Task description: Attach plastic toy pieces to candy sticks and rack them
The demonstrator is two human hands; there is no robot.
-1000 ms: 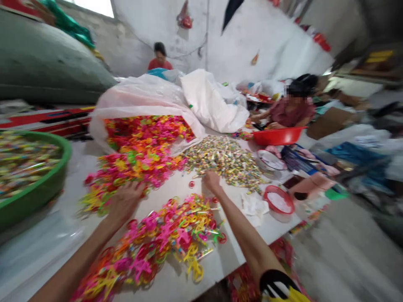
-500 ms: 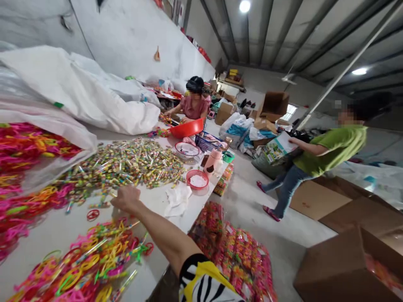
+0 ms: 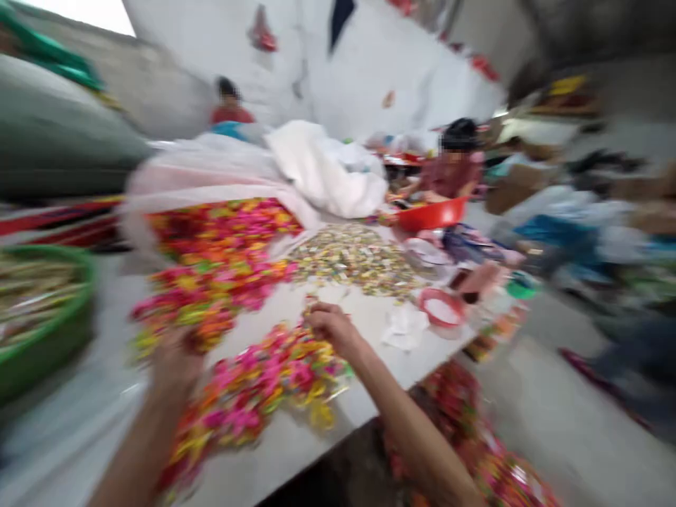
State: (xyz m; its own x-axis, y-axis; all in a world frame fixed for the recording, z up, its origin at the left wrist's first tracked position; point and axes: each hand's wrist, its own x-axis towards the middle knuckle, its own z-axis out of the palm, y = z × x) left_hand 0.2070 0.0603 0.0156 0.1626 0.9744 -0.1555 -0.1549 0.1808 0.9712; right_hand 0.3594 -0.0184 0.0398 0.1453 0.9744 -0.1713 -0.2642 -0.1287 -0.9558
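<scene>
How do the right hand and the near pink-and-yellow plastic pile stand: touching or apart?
Cannot tell. The head view shows the right hand over the far end of the pink-and-yellow plastic pile, but motion blur hides any contact or gap.

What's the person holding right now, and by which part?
Too blurred to tell. The right hand curls at the near pile of colourful plastic pieces, and the left hand sits at another pile.

Green plastic tub (image 3: 87, 282) at left; red basin (image 3: 430, 217) beside seated worker (image 3: 451, 176); white sack (image 3: 327, 172) behind.
</scene>
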